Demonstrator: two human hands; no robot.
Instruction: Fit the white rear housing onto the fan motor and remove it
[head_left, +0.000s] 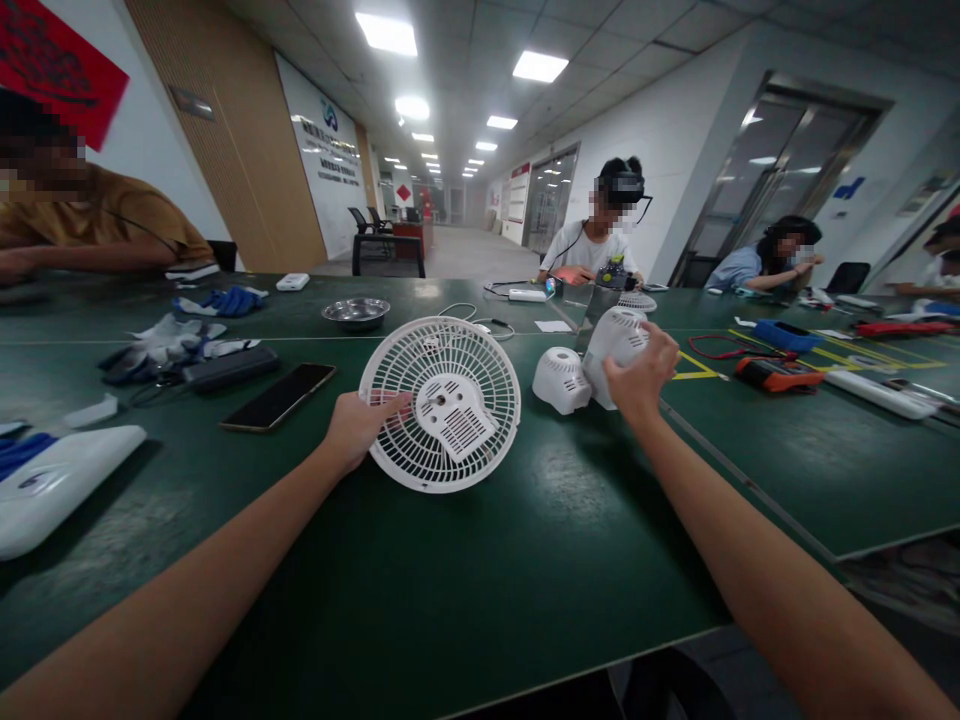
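My left hand grips the left rim of a round white fan grille, thumb on the face and fingers behind it. The grille is tilted up, showing a slotted motor mount at its centre. Out to the right, my right hand is closed on a tall white plastic housing with vent slots. Just left of that housing, a smaller white vented cover rests on the table.
A phone, a dark case and gloves lie to the left. Behind the grille sits a metal bowl. An orange multimeter is at right. Other people sit around the green table.
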